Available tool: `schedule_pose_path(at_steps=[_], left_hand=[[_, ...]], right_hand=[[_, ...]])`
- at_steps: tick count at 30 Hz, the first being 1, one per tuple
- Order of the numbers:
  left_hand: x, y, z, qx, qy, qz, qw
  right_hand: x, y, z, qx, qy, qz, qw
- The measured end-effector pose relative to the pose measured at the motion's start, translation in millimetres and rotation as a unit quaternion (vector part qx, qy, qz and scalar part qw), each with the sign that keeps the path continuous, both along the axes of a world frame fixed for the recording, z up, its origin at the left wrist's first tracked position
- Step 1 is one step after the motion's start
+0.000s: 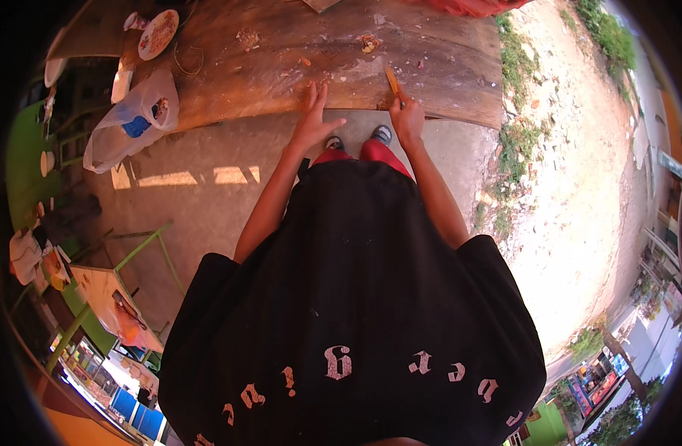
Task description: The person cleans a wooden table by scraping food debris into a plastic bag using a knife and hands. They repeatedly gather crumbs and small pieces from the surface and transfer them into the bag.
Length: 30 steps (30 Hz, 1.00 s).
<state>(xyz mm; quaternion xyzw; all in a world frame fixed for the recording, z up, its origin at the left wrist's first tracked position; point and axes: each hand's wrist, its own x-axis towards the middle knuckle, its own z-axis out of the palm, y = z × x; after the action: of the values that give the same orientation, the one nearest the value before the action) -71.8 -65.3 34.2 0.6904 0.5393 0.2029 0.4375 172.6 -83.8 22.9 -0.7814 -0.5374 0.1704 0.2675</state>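
Observation:
A worn wooden table (329, 67) stretches before me, strewn with crumbs and small scraps. My right hand (409, 118) grips a narrow orange-brown tool (391, 78), which looks like a knife or scraper, and its tip points away from me over the tabletop. My left hand (315, 118) is at the near edge, fingers spread, holding nothing; whether its fingertips touch the wood I cannot tell. Beyond the tool lies a small pile of yellowish and brown scraps (370, 43). Another crumb pile (248, 39) lies farther left.
An oval plate with food bits (159, 34) and a patterned cup (135, 22) stand at the table's far left. A translucent plastic bag (130, 127) hangs by the left edge. Red material (469, 4) lies at the back. A green-framed table (123, 301) stands behind, at left.

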Motion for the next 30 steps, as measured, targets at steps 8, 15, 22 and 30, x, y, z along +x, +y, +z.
schedule_pose_path(at_steps=[8, 15, 22, 30], left_hand=[[-31.6, -7.6, 0.5, 0.018, 0.024, 0.009, 1.000], [-56.7, -15.4, -11.9, 0.053, 0.009, 0.063, 0.997], [-74.7, -21.6, -20.1, 0.075, 0.063, 0.106, 0.990], [-72.8, -23.7, -17.3, 0.065, 0.087, 0.131, 0.985]], right_hand=[[-58.6, -15.6, 2.4, -0.005, -0.034, 0.048, 0.998], [-65.4, -19.3, -2.2, 0.008, 0.011, 0.025, 1.000], [-55.7, -28.8, -8.8, 0.021, 0.029, 0.035, 0.999], [-88.7, -22.4, -7.0, -0.003, 0.040, 0.112, 0.993]])
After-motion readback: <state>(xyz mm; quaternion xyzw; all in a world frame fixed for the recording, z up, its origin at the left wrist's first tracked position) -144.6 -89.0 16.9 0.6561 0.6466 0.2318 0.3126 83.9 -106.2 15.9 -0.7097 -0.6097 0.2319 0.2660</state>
